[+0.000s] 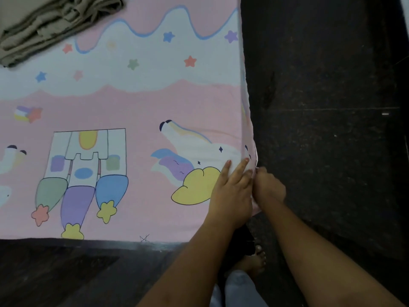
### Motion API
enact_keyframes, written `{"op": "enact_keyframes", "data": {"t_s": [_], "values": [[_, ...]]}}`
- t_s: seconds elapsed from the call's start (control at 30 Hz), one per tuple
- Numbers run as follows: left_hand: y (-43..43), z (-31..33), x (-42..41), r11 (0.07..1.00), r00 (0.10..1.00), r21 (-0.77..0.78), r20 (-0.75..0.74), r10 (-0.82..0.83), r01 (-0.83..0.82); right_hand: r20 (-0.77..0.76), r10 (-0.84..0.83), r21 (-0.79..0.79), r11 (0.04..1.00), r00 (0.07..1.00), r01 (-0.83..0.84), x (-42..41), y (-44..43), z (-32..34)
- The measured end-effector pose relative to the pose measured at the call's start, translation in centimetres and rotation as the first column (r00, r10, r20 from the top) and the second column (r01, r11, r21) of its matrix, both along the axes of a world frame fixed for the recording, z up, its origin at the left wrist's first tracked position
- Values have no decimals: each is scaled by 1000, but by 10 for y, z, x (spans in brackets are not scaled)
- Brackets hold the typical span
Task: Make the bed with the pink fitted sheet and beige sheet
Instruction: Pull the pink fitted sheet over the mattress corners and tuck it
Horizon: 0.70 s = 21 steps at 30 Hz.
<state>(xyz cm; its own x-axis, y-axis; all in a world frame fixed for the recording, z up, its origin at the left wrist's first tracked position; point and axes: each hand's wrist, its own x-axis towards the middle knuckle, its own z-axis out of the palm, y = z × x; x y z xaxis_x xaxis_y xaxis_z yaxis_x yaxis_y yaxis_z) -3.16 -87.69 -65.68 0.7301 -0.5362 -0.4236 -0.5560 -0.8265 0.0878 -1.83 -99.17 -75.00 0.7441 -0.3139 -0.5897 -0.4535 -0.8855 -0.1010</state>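
Running straight ahead from the near corner, the edge of the pink fitted sheet point(132, 107) is pinched in the grip of the right hand point(269, 187); the left hand point(230, 191) is pressed flat, fingers straight, just beside it.

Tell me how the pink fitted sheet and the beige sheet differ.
The pink fitted sheet lies spread flat, printed with cartoons; the beige sheet is plain and lies bunched in folds. The left hand presses the pink one and the right hand grips its edge; the beige one is untouched. Both are cloth sheets.
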Motion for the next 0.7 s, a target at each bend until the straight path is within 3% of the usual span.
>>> {"op": "enact_keyframes", "data": {"t_s": [0.2,0.33,0.4,0.5,0.6,0.67,0.7], "values": [[-17,-28,0,965,983,185,-42,-180,185,20,140,9,990,990,-140,10,16,-34],[-27,-48,3,932,975,296,7,-220,208,56,119,51,991,991,-122,10,28,-68],[-31,-55,4,932,979,307,-5,-202,194,96,73,-10,997,993,-73,2,36,-83],[-33,-50,7,964,985,209,-73,-154,166,110,62,-99,994,992,-52,-2,30,-92],[-23,-41,-2,982,983,47,-16,-184,185,29,161,-219,964,987,-151,-12,42,-57],[-7,-20,-16,968,992,-222,-2,-124,120,-44,158,-284,945,986,-164,-20,45,-35],[3,-9,-23,921,999,-388,1,-45,42,-22,145,-203,968,989,-146,-19,39,-32]]}}
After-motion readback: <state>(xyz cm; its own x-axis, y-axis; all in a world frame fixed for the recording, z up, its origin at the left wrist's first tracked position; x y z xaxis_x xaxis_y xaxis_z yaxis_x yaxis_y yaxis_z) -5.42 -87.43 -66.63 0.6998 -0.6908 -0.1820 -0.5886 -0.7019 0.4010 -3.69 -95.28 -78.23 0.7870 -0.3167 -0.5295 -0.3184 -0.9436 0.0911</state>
